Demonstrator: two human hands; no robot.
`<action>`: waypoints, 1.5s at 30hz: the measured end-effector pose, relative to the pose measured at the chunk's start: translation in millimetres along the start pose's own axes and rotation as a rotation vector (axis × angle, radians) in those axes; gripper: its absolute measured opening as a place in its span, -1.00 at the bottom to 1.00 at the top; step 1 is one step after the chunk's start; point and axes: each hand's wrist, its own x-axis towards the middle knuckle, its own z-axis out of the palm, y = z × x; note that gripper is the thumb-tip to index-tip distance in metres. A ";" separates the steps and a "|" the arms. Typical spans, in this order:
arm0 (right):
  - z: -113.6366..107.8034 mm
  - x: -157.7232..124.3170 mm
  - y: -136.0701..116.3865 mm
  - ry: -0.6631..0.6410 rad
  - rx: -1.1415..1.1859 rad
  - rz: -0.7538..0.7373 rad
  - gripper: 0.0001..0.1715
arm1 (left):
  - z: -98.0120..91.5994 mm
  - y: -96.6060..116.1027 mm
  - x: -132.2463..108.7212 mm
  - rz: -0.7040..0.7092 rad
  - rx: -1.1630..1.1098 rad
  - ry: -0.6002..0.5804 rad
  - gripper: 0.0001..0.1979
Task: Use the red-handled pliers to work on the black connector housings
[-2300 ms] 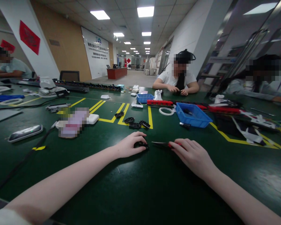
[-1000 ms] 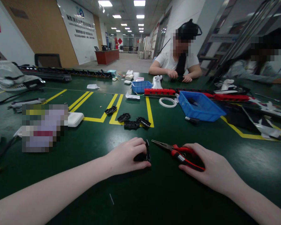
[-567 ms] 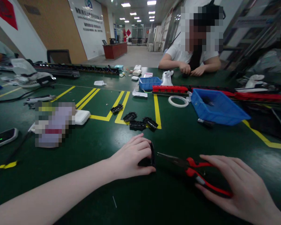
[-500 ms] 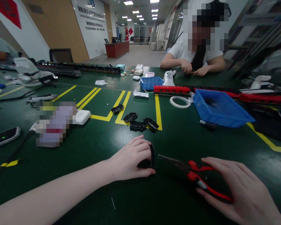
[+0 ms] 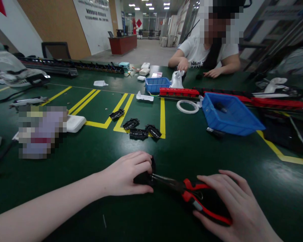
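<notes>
My left hand (image 5: 131,173) is closed round a black plastic part (image 5: 144,178), holding it on the green table; the fingers hide much of it. Red-handled needle-nose pliers (image 5: 188,190) are in my right hand (image 5: 234,201), with the fingers along one handle and the thumb on the other. The tips of the pliers meet the right edge of the black part; whether they pinch it I cannot tell. Ahead of my left hand lie several similar black parts (image 5: 138,133) near yellow tape lines.
A large blue bin (image 5: 232,116) stands at right, a smaller blue bin (image 5: 158,85) farther back. A roll of white tape (image 5: 187,107) and red strips (image 5: 179,92) lie between. At left are a white box (image 5: 75,123) and a blurred-out object. A co-worker (image 5: 204,50) sits opposite.
The pliers have moved left, their tips coming from a gap beside the black part to its edge. The view has shifted to the right. The co-worker's hands have moved apart.
</notes>
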 end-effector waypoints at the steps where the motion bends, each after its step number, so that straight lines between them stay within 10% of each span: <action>1: 0.7 -0.6 -0.3 -0.002 0.004 -0.002 -0.48 | 0.1 -0.3 -0.2 0.005 0.000 0.000 -0.74; 29: 14.4 27.5 11.9 0.008 0.124 0.140 -0.49 | -17.1 -24.4 26.8 0.038 -0.133 -0.080 -0.69; 45: 13.8 30.1 11.9 0.001 0.075 0.051 -0.46 | -21.9 -21.2 26.1 -0.047 -0.190 -0.103 -0.21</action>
